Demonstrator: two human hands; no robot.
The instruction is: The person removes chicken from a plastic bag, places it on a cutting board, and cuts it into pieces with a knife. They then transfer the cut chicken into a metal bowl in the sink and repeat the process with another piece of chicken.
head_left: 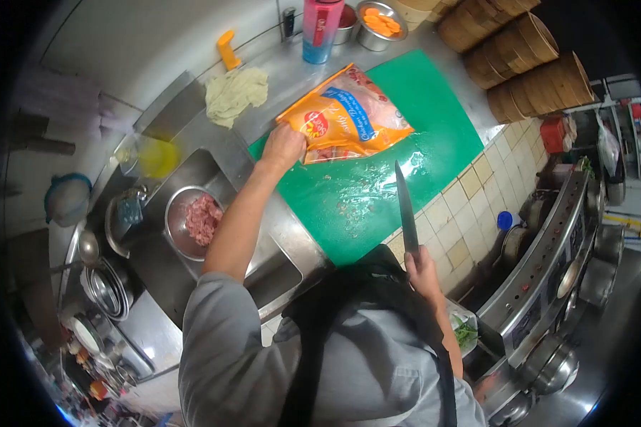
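Note:
My left hand (285,145) is closed on the near left corner of an orange plastic bag of chicken (349,117), printed with a blue label and a red logo. Pale pink meat shows through its clear parts. The bag lies on a wet green cutting board (424,92). In my right hand (423,272) is a kitchen knife (406,210), gripped by the handle, its blade pointing away from me past the board's right edge. Left of the board, a metal bowl (172,226) of raw meat pieces (203,219) stands in the sink (269,279).
A crumpled cloth (236,94), an orange-handled tool (228,50), a pink and blue bottle (322,32) and a bowl of carrot slices (382,25) stand behind the board. Bamboo steamers (513,53) are stacked at far right. A stove (534,285) lies across the tiled floor (463,213).

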